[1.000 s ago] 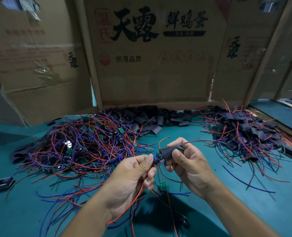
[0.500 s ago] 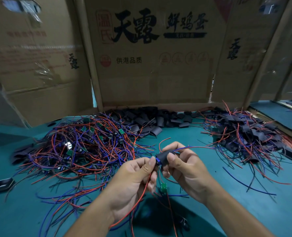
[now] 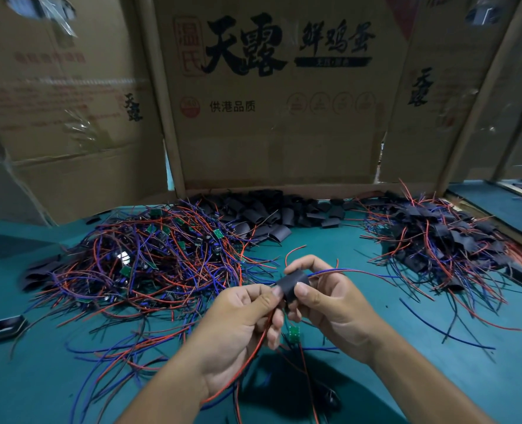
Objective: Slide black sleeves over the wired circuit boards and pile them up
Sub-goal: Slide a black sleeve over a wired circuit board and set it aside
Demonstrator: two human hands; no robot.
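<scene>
A black sleeve (image 3: 292, 284) is held above the teal bench (image 3: 437, 362), directly in front of the printed cardboard box (image 3: 278, 96) that stands at the bench's far edge. The sleeve is pinched by the right hand (image 3: 330, 304), whose thumb lies on its near face and whose fingers (image 3: 302, 264) are curled over its top. Its left end is met by the left hand (image 3: 241, 325), the thumb and forefinger being closed on the wires there; a red wire (image 3: 247, 359) is trailed down across that palm. Red and blue leads (image 3: 354, 272) are seen emerging from the sleeve's right end. The board inside cannot be seen. A small green board (image 3: 294, 333) hangs just below the hands.

To the left of the box's foot, a tangle of unsleeved wired boards (image 3: 149, 264) is spread. Along the box's foot, loose empty sleeves (image 3: 272, 214) are heaped. To the right of it, a pile of sleeved boards (image 3: 443, 240) is gathered.
</scene>
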